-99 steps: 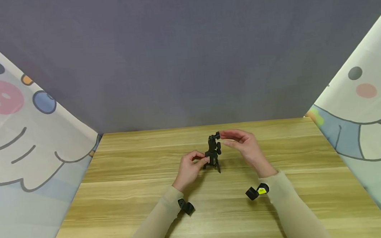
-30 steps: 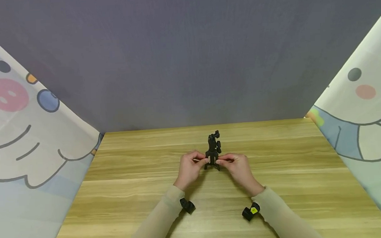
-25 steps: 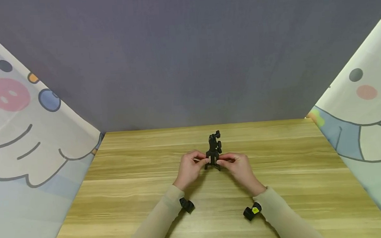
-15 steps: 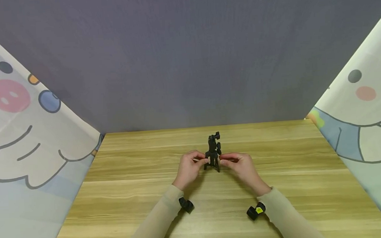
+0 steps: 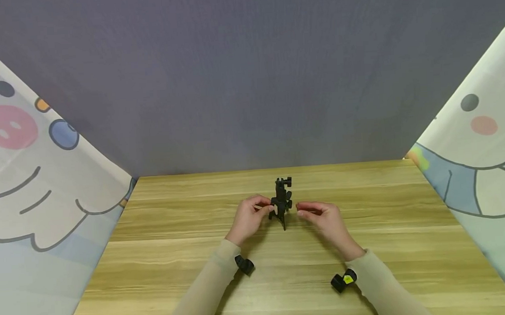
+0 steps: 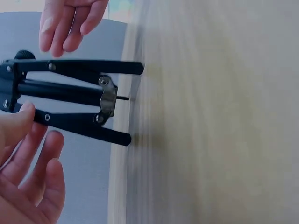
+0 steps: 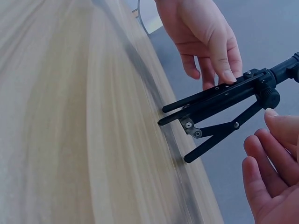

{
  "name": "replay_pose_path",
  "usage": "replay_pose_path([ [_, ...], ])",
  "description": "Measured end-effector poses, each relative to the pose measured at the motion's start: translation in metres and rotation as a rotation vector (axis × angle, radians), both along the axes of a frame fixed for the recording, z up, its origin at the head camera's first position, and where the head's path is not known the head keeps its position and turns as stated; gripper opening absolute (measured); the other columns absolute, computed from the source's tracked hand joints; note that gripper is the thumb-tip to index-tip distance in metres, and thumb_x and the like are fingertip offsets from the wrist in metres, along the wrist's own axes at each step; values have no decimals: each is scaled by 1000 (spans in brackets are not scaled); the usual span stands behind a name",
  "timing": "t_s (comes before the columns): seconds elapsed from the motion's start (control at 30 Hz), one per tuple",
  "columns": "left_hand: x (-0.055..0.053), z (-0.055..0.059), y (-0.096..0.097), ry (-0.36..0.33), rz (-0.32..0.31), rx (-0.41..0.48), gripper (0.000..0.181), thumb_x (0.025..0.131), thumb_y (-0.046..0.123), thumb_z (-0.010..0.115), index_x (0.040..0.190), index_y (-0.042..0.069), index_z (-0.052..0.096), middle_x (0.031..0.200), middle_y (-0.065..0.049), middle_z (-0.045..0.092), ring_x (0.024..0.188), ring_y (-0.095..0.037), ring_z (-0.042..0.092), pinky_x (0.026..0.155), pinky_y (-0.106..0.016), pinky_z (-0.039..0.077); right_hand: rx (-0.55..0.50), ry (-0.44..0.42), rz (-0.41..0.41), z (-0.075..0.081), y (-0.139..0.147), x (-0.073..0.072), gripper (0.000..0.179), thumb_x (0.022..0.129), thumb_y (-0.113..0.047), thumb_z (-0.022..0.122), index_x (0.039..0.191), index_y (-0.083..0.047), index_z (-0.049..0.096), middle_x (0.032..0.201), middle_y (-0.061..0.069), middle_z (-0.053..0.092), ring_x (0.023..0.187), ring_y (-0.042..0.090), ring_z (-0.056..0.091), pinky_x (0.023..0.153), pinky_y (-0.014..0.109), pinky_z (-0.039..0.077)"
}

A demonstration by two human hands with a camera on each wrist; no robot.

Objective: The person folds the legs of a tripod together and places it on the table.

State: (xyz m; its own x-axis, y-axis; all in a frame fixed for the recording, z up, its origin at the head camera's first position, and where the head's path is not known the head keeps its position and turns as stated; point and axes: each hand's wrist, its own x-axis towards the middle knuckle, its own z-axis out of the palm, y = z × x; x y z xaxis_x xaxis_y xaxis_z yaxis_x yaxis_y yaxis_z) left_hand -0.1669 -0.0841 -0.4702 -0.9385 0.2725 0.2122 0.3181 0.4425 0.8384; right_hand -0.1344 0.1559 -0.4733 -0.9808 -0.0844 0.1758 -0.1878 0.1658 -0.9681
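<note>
A small black tripod (image 5: 281,199) stands upright on the table in the head view, its legs spread narrowly. At its left side, my left hand (image 5: 248,218) pinches a leg between thumb and fingers. The left wrist view shows the left thumb (image 6: 18,122) lying on that leg, with the tripod's metal brace (image 6: 108,98) in sight. My right hand (image 5: 327,220) is a short way right of the tripod with nothing in its loosely bent fingers. In the right wrist view the right thumb (image 7: 282,127) is close by a round side knob (image 7: 268,98).
The wood-grain table (image 5: 164,276) ends at a grey upright panel (image 5: 250,105) behind the tripod. Cloth with cartoon figures hangs on the left (image 5: 44,197) and right (image 5: 484,164). A black camera is strapped to each wrist.
The right hand was up by the tripod's head, then gripped its right leg, and has since let go and drawn right. The tripod has turned slightly in the left hand's pinch.
</note>
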Motion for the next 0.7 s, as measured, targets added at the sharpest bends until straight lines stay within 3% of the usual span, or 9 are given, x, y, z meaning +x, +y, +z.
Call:
replay_pose_path([
  [0.13,9,-1,3,43,7,20,20,91,16,76,109,11,72,102,1,68,94,-15,65,81,-33,55,-12,-24,-5,0,1,0,27,86,-6,78,110,5,73,109,19,72,92,10,71,80,25,56],
  [0.3,19,-2,10,76,40,-10,37,85,30,82,114,9,69,104,1,65,96,-19,64,84,-35,54,-20,-28,4,-1,1,-1,28,86,-7,78,112,4,73,110,18,72,93,12,71,81,26,56],
  [0.53,23,-4,22,129,154,-105,48,78,33,88,113,7,68,102,0,64,94,-22,63,76,-35,52,-20,-21,23,-6,1,-4,28,88,1,74,115,7,70,113,20,70,95,12,71,83,25,55],
  [0.7,23,-4,25,140,189,-136,48,78,34,87,113,7,68,101,-1,63,92,-21,63,76,-36,51,-32,-36,22,-6,1,-5,28,88,5,72,116,11,68,114,25,68,94,9,70,81,25,56],
])
